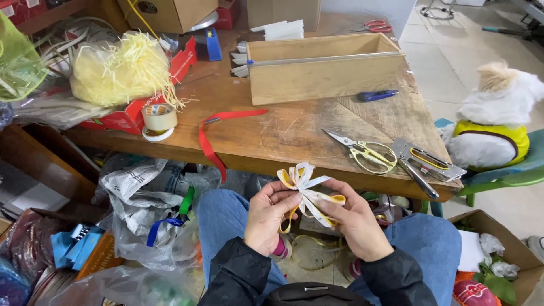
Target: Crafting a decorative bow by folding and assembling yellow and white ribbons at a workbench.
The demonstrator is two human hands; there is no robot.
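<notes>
A yellow and white ribbon bow (303,184) is held over my lap, just below the table's front edge. My left hand (269,218) pinches the bow's left side at the centre knot. My right hand (354,218) grips its right loops and tails. Both hands are closed on the ribbon. My legs in blue jeans lie under them.
On the wooden table (283,136) lie a red ribbon (212,133), yellow-handled scissors (368,153), a metal staple gun (425,164), a tape roll (158,119), a blue pen (377,95) and a wooden box (323,68). A white dog (493,122) sits on a green chair at right.
</notes>
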